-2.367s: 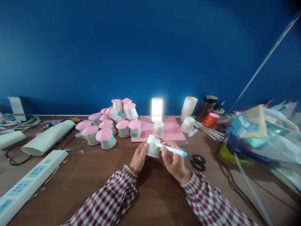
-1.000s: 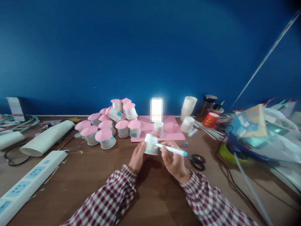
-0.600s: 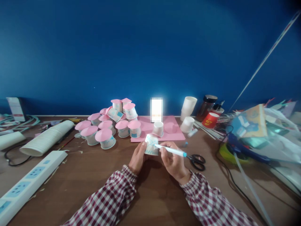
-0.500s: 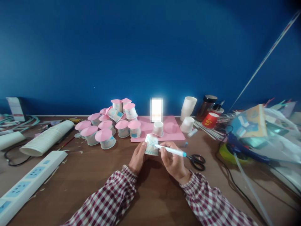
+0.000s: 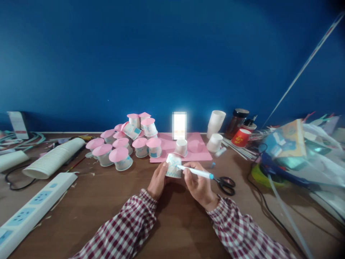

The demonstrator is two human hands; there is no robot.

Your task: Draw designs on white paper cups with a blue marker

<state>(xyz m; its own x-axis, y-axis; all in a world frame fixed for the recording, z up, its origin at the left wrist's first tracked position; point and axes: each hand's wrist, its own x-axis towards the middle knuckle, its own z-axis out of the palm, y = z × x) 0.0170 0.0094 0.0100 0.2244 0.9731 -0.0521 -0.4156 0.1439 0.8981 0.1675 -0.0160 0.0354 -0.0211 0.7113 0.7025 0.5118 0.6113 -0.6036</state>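
My left hand [image 5: 159,180] is closed on a white paper cup [image 5: 174,168], held upside down, with light-blue lines and a zigzag band drawn on its side. In my right hand [image 5: 198,185] is a white felt-tip pen [image 5: 198,172] with a light-blue end; its tip meets the cup's side. Just beyond stands a plain white paper cup [image 5: 181,147] on a pink sheet [image 5: 167,142]. To the left, several decorated cups with pink cone roofs [image 5: 119,155] are grouped, some stacked.
Black-handled scissors [image 5: 226,185] lie right of my right hand. White cups [image 5: 215,143], a red cup [image 5: 241,137] and a dark jar [image 5: 238,120] stand at the back right. A power strip [image 5: 40,205] and a long stack of cups [image 5: 55,158] lie left. Cables and plastic bags crowd the right.
Almost nothing differs. The pen tip stays at the cup's side, and both hands keep nearly the same place.
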